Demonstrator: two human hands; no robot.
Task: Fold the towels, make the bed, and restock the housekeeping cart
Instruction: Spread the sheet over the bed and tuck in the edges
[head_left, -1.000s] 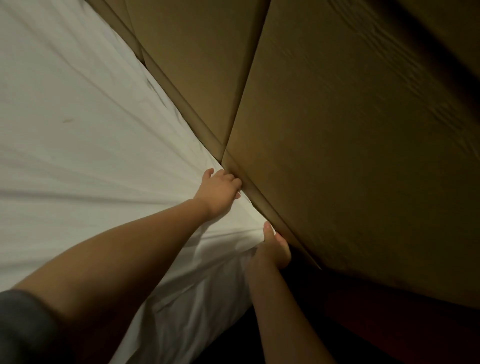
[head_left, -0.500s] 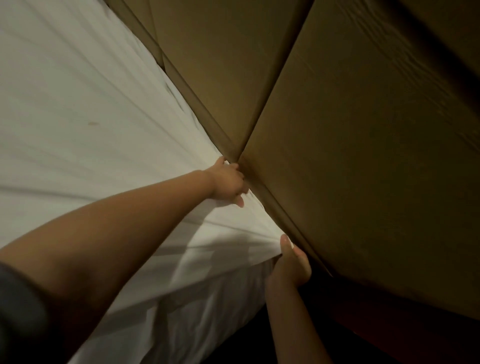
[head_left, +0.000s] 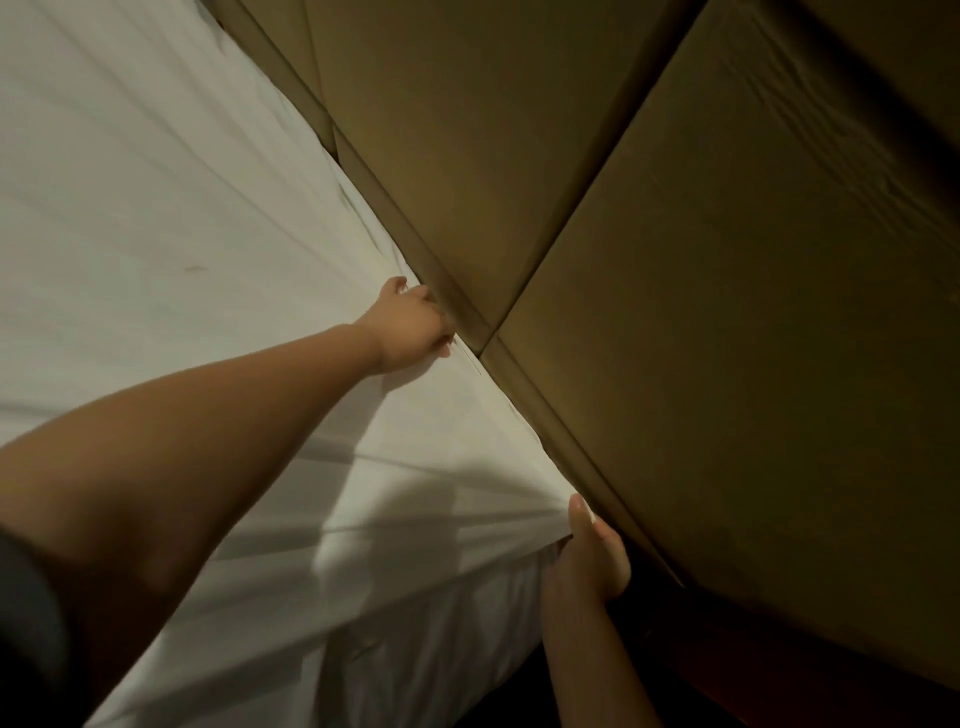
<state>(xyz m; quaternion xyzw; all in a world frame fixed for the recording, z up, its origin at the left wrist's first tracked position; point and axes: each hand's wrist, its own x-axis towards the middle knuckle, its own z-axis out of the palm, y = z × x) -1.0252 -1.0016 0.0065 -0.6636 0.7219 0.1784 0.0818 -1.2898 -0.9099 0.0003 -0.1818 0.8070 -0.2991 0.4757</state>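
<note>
left hand (head_left: 413, 327) has slid farther along the sheet (head_left: 182, 208) edge, away from right hand (head_left: 592, 561).

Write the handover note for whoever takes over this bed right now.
Left hand: on the white sheet against the padded headboard, fingertips hidden at the gap, grip unclear.
Right hand: pinches the sheet at its near corner by the headboard, thumb on top.
Done: sheet spread out, creases running toward both hands.
Left: finish tucking the head edge and corner, smooth the creases. Towels and cart are not in view.
</note>
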